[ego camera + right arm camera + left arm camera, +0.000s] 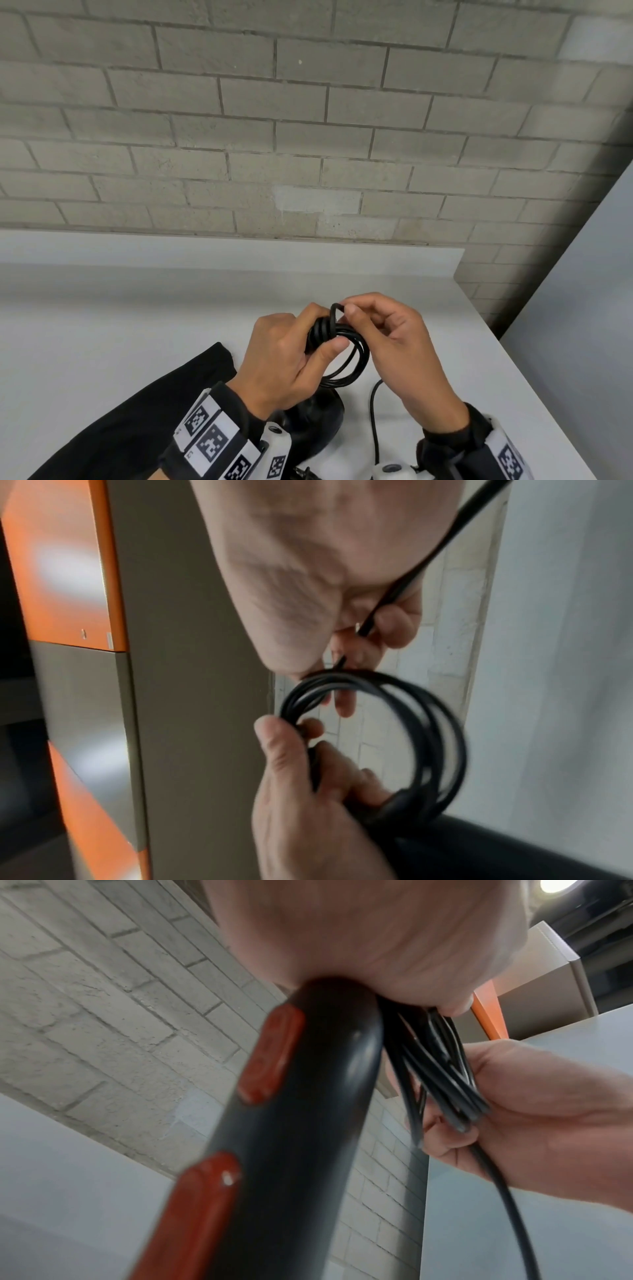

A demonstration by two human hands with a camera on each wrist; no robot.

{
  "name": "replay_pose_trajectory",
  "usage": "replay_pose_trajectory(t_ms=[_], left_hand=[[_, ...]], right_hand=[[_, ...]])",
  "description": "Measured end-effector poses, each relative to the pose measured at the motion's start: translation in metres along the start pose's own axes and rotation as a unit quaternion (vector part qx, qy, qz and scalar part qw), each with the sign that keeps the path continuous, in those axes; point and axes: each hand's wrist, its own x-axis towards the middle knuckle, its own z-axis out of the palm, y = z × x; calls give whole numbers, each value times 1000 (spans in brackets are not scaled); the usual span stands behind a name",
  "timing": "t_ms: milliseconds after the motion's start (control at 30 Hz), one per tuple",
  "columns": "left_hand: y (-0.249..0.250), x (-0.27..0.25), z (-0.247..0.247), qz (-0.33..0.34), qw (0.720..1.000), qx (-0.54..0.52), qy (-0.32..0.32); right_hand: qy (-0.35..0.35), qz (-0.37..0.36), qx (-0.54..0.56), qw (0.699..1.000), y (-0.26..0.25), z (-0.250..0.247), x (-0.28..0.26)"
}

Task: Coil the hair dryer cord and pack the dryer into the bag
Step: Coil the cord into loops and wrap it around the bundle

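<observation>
Several loops of black cord (346, 356) hang gathered in the left hand (284, 363), held above the white table (137, 325). That hand's thumb and curled fingers clamp the bundle at one side of the coil; seen from the left wrist, they also wrap the top of the dryer's black handle (291, 1123), which carries two red-orange buttons. The dryer's body (318, 421) sits below the coil, close over the table or resting on it; I cannot tell which. The right hand (397, 346) pinches a single strand at the top of the coil between thumb and forefinger, its other fingers loosely curled, and the free length of cord runs from it down to the table on the coil's right. A black fabric piece, probably the bag (130, 421), lies flat on the table to the coil's left, partly under the left forearm.

The cord looks thin, rubbery and springy, so the loops will likely try to open once the clamp eases; the best hold is where all the strands cross, squeezed together. The dryer seems rigid, smooth and moderately weighty, safest taken by its handle. The bag appears soft and limp, and its mouth will probably need holding open.
</observation>
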Motion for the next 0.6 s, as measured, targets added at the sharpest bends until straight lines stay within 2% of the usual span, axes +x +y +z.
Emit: replay_pose_trajectory(t_ms=[167,333,467,600], left_hand=[[-4,-1,1,-36,999,6,17],[-3,-2,-1,-48,998,35,-2],[-1,-1,-1,-62,998,25,-8],[5,0,-2,-67,997,-14,-18]], right_hand=[[-74,-10,-51,996,7,-8,-9],[-91,-20,-98,991,13,-11,-6],[-137,-14,-151,979,11,-20,1],[-212,-9,-121,970,7,-28,6]])
